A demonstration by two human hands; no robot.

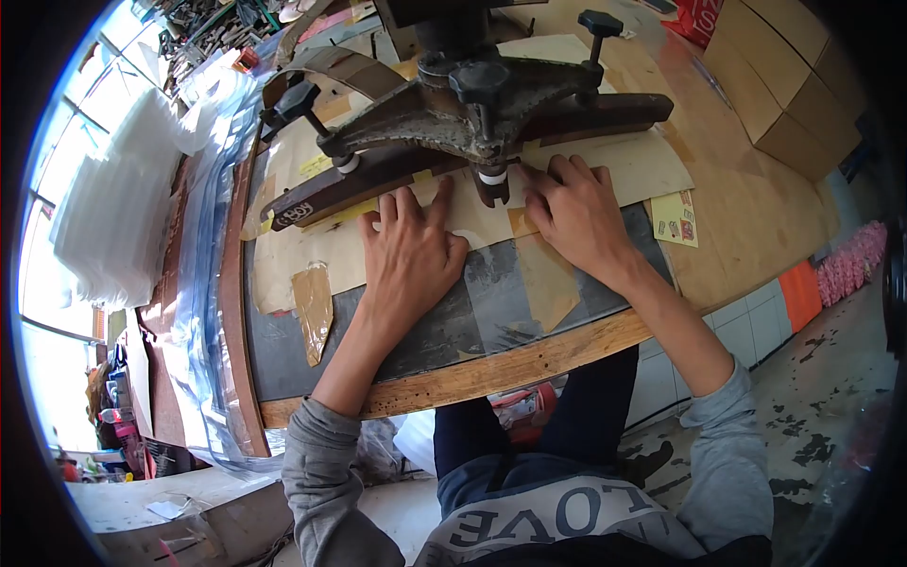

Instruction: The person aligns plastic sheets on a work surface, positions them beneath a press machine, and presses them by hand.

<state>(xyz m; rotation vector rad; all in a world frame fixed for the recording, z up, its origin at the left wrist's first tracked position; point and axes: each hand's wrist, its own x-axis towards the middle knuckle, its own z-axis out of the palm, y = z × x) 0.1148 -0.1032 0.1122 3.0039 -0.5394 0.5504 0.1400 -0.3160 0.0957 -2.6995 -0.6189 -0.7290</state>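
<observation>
My left hand (411, 236) lies on a beige card sheet (312, 248), its fingers spread and fingertips close to the front of a long dark bar (397, 170). My right hand (578, 213) rests on the same sheet farther right, index finger stretched towards the bar and the other fingers bent but apart. I see no object held in either hand. The bar sits below a black metal press head (453, 104) with knobbed screws. Between my hands a small forked metal piece (492, 192) hangs from it. Brown tape (548, 283) runs from the sheet onto the dark table surface (416, 331).
A wooden edge (491, 383) borders the table in front of me. Cardboard boxes (770, 76) stand at the right, near a yellow printed label (675, 218). Clear plastic sheeting (203, 283) and a stack of white sheets (113, 203) are at the left.
</observation>
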